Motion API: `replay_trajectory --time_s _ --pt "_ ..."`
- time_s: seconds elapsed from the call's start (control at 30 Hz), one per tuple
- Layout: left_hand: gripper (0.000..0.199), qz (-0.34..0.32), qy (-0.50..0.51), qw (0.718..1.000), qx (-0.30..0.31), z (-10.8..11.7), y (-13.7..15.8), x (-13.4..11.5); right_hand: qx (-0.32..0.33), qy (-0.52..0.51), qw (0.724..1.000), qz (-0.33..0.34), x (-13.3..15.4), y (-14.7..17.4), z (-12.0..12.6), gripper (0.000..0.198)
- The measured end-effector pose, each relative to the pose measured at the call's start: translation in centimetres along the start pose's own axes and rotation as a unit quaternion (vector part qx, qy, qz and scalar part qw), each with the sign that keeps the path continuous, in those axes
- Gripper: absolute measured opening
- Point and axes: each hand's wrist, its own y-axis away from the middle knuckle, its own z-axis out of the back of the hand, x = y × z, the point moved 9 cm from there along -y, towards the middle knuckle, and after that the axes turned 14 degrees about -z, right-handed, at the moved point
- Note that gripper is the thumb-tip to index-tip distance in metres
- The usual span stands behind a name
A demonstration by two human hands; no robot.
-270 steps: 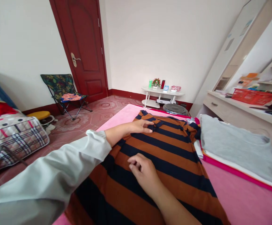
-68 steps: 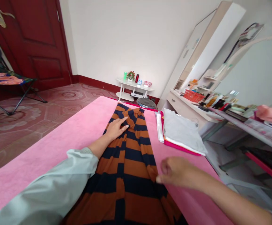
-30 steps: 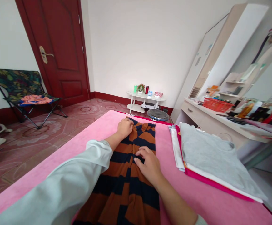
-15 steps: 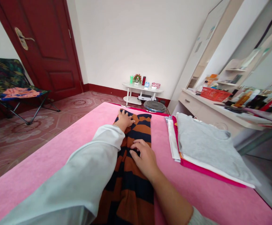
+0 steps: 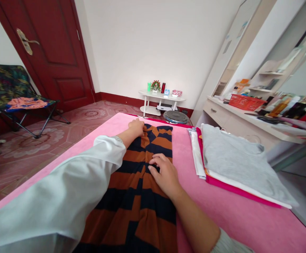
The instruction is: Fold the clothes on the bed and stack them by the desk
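one striped garment [image 5: 138, 189]; right hand [image 5: 166, 174] atop, loosely parted; left hand [image 5: 136, 128] touching, cannot tell if gripping

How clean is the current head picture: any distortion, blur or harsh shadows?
Head view: dark red panelled door and tall white cabinet lean, likely lens distortion; head view: glossy amber bottle at right looks soft; head view: light is diffuse, no harsh shadow on the brown and navy striped garment.

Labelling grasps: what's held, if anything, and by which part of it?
Left hand is curled at the far left corner of the striped garment; can't tell if it grips. Right hand lies loosely curled over the garment, no hold visible.
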Motion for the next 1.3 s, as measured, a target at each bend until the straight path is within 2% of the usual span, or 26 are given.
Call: replay_trajectory --time_s 0.1,0.2,0.33,0.43,0.53,0.67,0.77,0.93,1.17,1.23,1.3 --pt "0.049 -0.031 -0.003 0.999 -0.025 0.3 0.3 -0.9 0.003 0.000 1.000 0.000 0.0 0.0 0.0 0.010" --pt "0.036 -0.034 0.016 0.999 0.018 -0.6 0.2 -0.4 0.000 -0.002 1.000 0.000 -0.1 0.0 0.0 0.009" --pt "0.041 -0.024 0.010 0.998 0.052 -0.9 -0.1 0.3 -0.002 -0.003 1.000 -0.001 -0.1 -0.1 -0.1 0.009" --pt "0.046 -0.048 -0.006 0.998 0.042 -0.3 0.1 -0.8 -0.003 -0.006 1.000 -0.001 -0.1 -0.1 -0.1 0.009" --pt "0.040 -0.077 -0.010 0.996 0.049 -0.3 0.4 -2.1 -0.006 -0.007 1.000 -0.002 -0.1 -0.2 0.0 0.008" --pt "0.041 -0.039 -0.019 0.996 0.082 -0.6 0.3 -1.9 -0.008 -0.007 1.000 -0.002 -0.1 -0.1 0.0 0.008" --pt "0.045 -0.020 -0.026 0.996 0.084 -0.5 0.2 -1.8 -0.008 -0.007 1.000 -0.001 -0.1 -0.1 0.0 0.008" --pt "0.026 -0.065 -0.051 0.997 -0.009 1.0 0.9 -2.8 -0.011 -0.008 1.000 0.001 -0.2 -0.1 0.0 0.009" --pt "0.037 -0.106 -0.065 0.987 -0.104 0.8 3.4 -2.4 -0.010 0.004 1.000 0.012 -0.2 0.0 0.0 0.026" --pt "0.040 -0.133 -0.032 0.982 -0.129 0.7 4.7 -2.5 -0.011 0.014 1.000 0.021 -0.2 -0.1 -0.1 0.027" --pt "0.042 -0.190 0.035 0.971 -0.143 0.5 6.6 -3.1 -0.012 0.024 0.999 0.033 0.0 -0.1 -0.2 0.027"
